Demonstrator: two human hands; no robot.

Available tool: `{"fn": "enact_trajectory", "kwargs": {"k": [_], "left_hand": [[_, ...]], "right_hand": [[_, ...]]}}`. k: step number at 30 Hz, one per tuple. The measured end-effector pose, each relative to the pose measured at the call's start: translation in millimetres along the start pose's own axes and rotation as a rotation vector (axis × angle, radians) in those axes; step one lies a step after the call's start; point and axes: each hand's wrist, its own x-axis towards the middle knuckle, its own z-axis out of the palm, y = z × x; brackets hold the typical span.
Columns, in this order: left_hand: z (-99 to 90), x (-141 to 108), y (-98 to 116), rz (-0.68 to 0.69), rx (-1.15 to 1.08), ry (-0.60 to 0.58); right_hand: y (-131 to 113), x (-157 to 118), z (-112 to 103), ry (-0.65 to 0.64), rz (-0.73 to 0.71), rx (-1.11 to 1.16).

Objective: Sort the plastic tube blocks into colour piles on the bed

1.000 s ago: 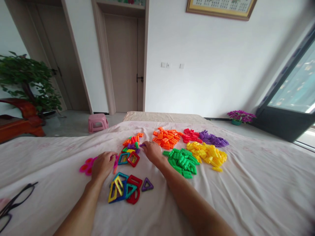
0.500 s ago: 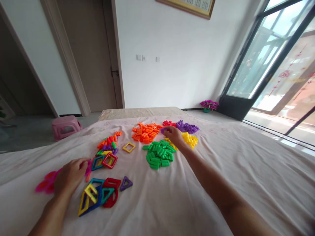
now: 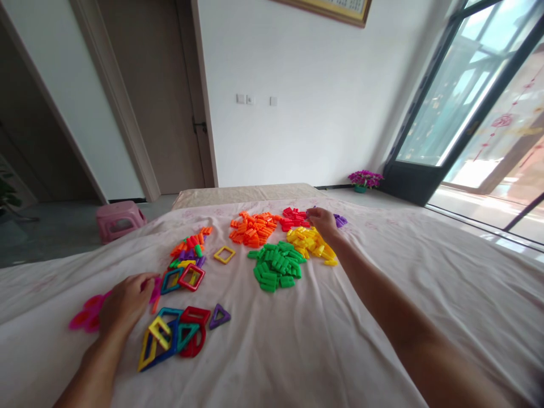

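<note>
My right hand, fingers curled in, blocks my view of purple blocks (grip? can't tell), their heap running sideways; left hand curls over pink pieces, hold unclear.

Six block piles, perhaps twelve geometric frames, one pink stool
</note>
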Motion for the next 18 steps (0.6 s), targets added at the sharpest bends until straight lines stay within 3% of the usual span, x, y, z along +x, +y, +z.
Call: {"fn": "enact_trajectory", "kwargs": {"k": [7,13,18], "left_hand": [[-0.2,-2.0,4.2,0.019,0.02,0.061],[-0.6,-2.4,4.8,0.035,0.031,0.082],[0.5,-3.1,4.5,0.033,0.008,0.09]], "right_hand": [[-76.6,-87.7,105.2,-0.607,-0.431,-0.059],[-110.8,-146.3,182.6,-0.799,-0.492,-0.223],[-117.0,-160.4,216.8,-0.828,-0.652,-0.403]]}}
